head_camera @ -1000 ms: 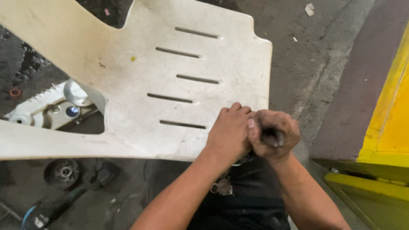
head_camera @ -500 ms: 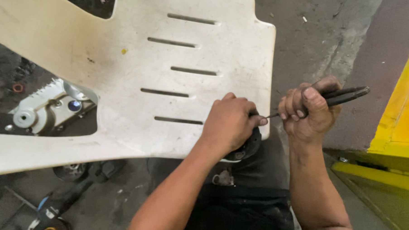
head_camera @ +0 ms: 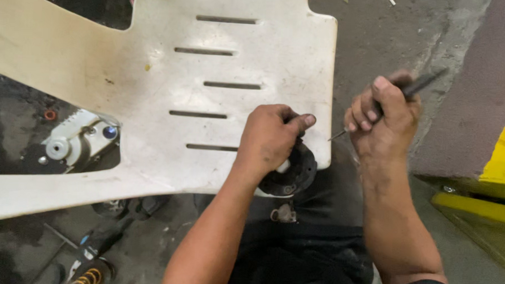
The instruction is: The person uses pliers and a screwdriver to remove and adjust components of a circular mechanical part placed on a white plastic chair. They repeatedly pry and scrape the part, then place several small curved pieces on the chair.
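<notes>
Left hand (head_camera: 269,140) half hides black round part (head_camera: 296,171)

A slotted panel (head_camera: 153,88) lies across the floor (head_camera: 374,34) in front of me, filling the left and far part of the scene. My left hand (head_camera: 269,140) rests on its near right corner, over a round part (head_camera: 296,174) that sits at the panel's near edge. My right hand (head_camera: 384,121) is to the right of the panel, above the floor, gripping a thin tool (head_camera: 399,94) whose tip points left toward the panel's right edge. A metal assembly (head_camera: 76,144) sits in a cutout on the left. Near left, below the panel, a hand tool (head_camera: 95,248) lies on the floor. A raised beam (head_camera: 485,209) runs along the right.
</notes>
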